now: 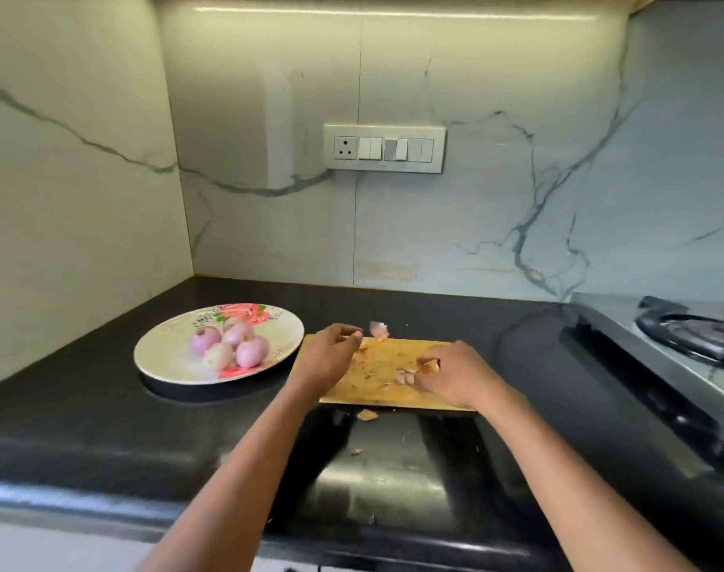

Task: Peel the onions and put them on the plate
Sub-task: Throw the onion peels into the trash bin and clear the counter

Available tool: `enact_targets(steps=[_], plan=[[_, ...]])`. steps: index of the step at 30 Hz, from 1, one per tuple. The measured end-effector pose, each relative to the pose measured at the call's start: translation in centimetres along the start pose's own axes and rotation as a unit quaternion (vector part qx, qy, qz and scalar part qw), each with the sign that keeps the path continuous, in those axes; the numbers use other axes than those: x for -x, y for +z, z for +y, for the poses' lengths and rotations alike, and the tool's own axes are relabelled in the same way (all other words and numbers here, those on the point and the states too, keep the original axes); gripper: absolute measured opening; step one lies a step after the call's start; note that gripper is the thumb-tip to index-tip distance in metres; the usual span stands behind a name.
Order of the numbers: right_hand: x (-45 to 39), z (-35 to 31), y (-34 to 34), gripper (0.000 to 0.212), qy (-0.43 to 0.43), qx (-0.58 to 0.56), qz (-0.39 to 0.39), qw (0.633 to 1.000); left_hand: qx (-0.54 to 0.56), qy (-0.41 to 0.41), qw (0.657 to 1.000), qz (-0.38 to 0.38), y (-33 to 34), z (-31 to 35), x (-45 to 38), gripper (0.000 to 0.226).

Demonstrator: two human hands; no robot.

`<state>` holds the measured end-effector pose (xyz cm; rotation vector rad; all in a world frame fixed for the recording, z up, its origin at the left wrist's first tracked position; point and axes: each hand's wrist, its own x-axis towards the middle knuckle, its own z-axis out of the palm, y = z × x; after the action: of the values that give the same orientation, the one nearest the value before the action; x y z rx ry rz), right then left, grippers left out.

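Observation:
Several peeled pink onions lie together on a round floral plate at the left of the black counter. To its right is a wooden cutting board scattered with onion skins. My left hand hovers over the board's left end, fingers curled around small bits of peel near its far corner. My right hand rests on the board's right part and pinches a brownish piece of onion skin. No unpeeled onion shows on the board.
One loose skin lies on the counter behind the board, another in front of it. A gas stove stands at the right. Marble walls close the back and left; a switch panel hangs on the back wall.

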<state>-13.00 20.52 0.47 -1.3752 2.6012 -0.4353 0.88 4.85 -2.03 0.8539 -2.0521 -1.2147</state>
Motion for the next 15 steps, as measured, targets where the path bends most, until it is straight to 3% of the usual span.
enact_targets(steps=[6, 12, 15], plan=[[-3.2, -3.3, 2.3, 0.024, -0.075, 0.0, 0.066, 0.995, 0.068, -0.036, 0.997, 0.01, -0.5, -0.7, -1.1, 0.025], [-6.0, -5.0, 1.1, 0.026, -0.106, -0.096, 0.019, 0.989, 0.098, -0.035, 0.994, 0.018, -0.9, -0.3, -2.0, 0.024], [-7.8, -4.5, 0.1, 0.034, -0.094, -0.157, 0.037, 0.982, 0.085, -0.024, 0.996, 0.025, -1.0, 0.1, -2.5, 0.023]])
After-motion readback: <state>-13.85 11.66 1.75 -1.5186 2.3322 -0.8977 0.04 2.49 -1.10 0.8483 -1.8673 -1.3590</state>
